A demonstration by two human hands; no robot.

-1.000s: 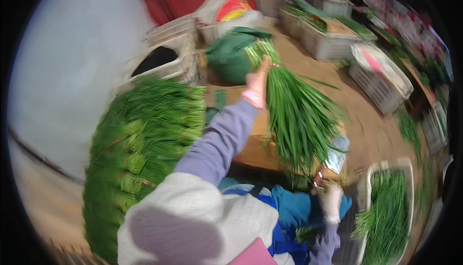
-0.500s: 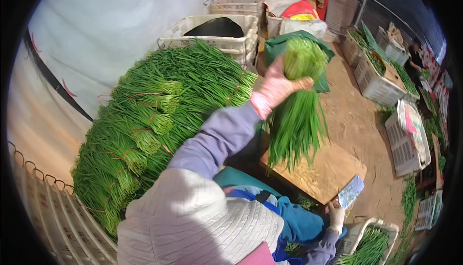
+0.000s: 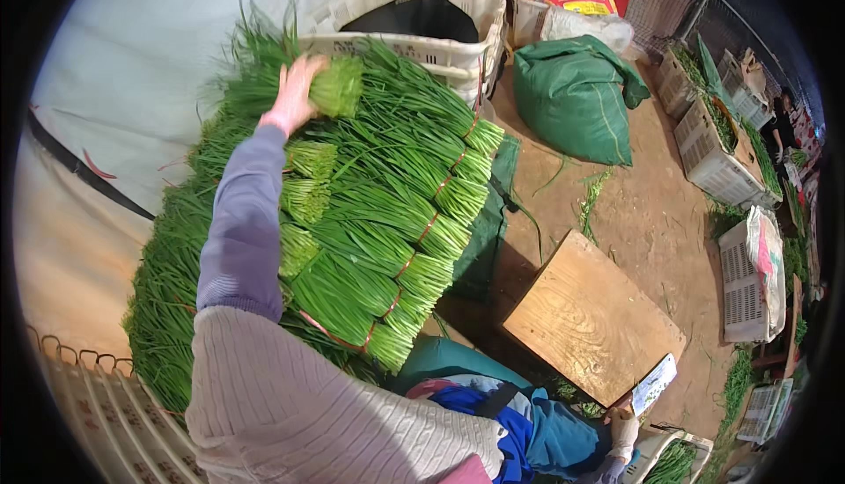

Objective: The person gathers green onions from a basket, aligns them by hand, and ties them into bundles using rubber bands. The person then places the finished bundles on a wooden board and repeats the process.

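My left hand (image 3: 297, 95) grips a bunch of garlic chives (image 3: 339, 86) near its pale cut ends. It is at the far left of a big pile of chives (image 3: 361, 202), on or just above the top; the leaf tips are blurred. Rows of bunches bound with red ties make up the pile, their pale ends facing right. Down at the lower right, my right hand (image 3: 624, 431) is closed round the handle of a broad-bladed cleaver (image 3: 654, 384). Its blade lies against the near right corner of a wooden board (image 3: 598, 317) and carries green bits.
White plastic crates (image 3: 400, 48) stand behind the pile, with a tied green sack (image 3: 576, 101) to their right. More crates (image 3: 717, 154) line the right side, where another person (image 3: 782, 128) works. A crate of chives (image 3: 673, 462) sits below my right hand.
My left hand has carried the bunch from above the board leftward to the far side of the pile. My view has shifted; the right hand still holds the cleaver by the board's corner.
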